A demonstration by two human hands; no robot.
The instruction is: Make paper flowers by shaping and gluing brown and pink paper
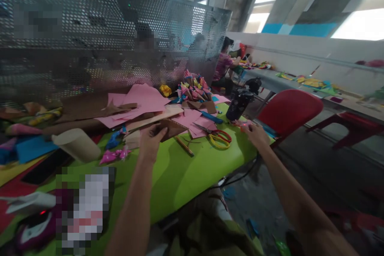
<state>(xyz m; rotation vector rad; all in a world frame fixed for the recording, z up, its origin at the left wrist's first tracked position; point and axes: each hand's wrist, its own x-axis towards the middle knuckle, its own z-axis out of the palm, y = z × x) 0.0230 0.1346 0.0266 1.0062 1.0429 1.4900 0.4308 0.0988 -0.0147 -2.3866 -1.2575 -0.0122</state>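
Observation:
My left hand (pixel 151 138) pinches a folded piece of brown paper (pixel 173 129) over the green table, thumb on top. My right hand (pixel 255 135) is at the table's right edge, its fingers closed by a small pinkish-red item (pixel 241 124) that is too blurred to name. Between the hands lie scissors (pixel 220 139) with red and yellow handles and a pencil (pixel 184 146). A blue cutter (pixel 211 117) rests on pink paper sheets (pixel 144 100). Beyond my right hand stands a dark bottle (pixel 239 104).
Colourful paper cones (pixel 195 90) are heaped at the back, below a perforated metal screen (pixel 114 24). At left lie a paper roll (pixel 77 145), a phone (pixel 45 167) and pink wrapped bits (pixel 115 155). A red chair (pixel 291 108) stands right; a person (pixel 223 64) sits farther off.

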